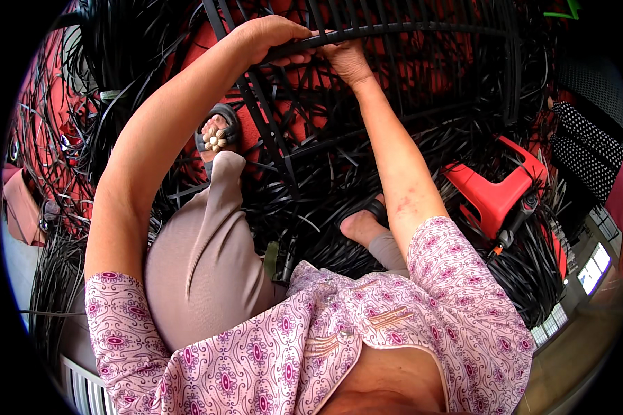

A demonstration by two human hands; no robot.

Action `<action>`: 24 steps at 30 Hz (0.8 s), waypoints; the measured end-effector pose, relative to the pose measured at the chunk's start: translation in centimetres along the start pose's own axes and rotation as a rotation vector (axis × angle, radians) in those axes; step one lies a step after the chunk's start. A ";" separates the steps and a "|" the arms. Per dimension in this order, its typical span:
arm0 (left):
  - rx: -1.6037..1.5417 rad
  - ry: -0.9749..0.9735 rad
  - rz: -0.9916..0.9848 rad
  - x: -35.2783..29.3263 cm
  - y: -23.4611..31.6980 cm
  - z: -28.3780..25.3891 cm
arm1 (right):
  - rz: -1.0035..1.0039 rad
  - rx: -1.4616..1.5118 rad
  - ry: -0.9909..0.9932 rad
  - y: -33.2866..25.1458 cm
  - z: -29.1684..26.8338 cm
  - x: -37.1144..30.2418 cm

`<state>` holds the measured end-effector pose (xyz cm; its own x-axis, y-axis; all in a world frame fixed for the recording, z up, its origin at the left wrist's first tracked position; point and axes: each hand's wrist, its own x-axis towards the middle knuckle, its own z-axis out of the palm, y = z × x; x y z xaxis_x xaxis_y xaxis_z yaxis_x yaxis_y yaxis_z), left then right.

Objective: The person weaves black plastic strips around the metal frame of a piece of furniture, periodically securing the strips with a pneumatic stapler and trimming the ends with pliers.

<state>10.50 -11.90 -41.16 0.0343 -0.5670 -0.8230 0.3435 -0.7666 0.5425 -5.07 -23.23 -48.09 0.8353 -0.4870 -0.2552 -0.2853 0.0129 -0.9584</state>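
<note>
A black frame (422, 29) with a curved rail and a row of slat-like bars stands at the far side. My left hand (273, 38) is closed over the left part of the rail, its thumb on top and fingertips showing underneath. Beside it, my right hand (347, 63) reaches up to the underside of the same rail. Its fingers are bent in against the rail and partly hidden, so what they pinch cannot be made out. Black flat plastic strips (339, 173) lie in a thick tangle below the frame and around my feet.
At right a red plastic stool (495, 194) lies tipped among the strips, a dark-handled tool (516, 225) against it. Bundled strips (118, 41) rise at far left. Polka-dot fabric (588, 142) lies at far right. Red surface (256, 131) shows beneath the strips.
</note>
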 end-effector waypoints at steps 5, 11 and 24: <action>-0.042 0.060 0.013 0.4 -0.3 0.3 | 0.001 0.128 0.027 -0.5 0.7 -0.5; -0.123 0.146 0.072 0.8 -1.2 0.4 | 0.103 0.286 0.277 -1.5 2.7 -2.8; 0.317 0.584 0.902 -2.8 -4.1 2.1 | 0.554 0.613 0.202 -7.5 3.7 -6.7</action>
<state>7.01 -7.78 -40.73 0.6137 -0.7894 -0.0149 -0.2813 -0.2362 0.9301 -6.78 -16.86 -39.62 0.5336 -0.4168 -0.7359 -0.2745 0.7377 -0.6168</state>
